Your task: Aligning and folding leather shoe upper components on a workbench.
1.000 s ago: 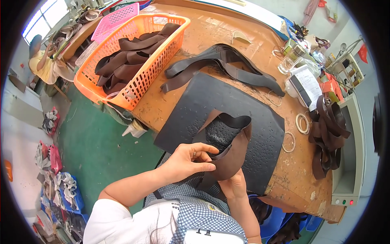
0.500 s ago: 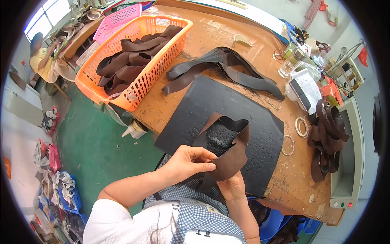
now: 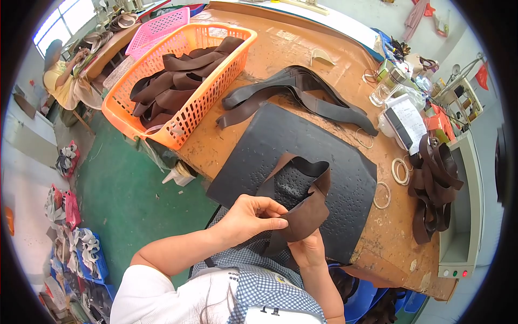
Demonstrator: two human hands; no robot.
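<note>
A brown leather strip (image 3: pixel 305 217) curves in a loop above the near part of a black pitted mat (image 3: pixel 340 189). Thumb and fingers of my left hand (image 3: pixel 249 217) pinch its left edge. From below, my right hand (image 3: pixel 308 247) grips the lower edge of the same strip, its fingers partly hidden behind the leather. The strip's far part stands up on the mat and bends round to the left. Beyond the mat lies a folded bundle of long dark strips (image 3: pixel 302 89).
An orange basket (image 3: pixel 216 75) full of brown strips stands at the table's left, with a pink basket (image 3: pixel 156 29) behind. On the right are cord rings (image 3: pixel 400 170), a glass jar (image 3: pixel 386 86), a notepad (image 3: pixel 408 121) and hanging brown strips (image 3: pixel 429 189). Another person (image 3: pixel 65 75) sits far left.
The view has shifted very slightly. Both hands keep the same hold on the leather strip, with hardly any movement.
</note>
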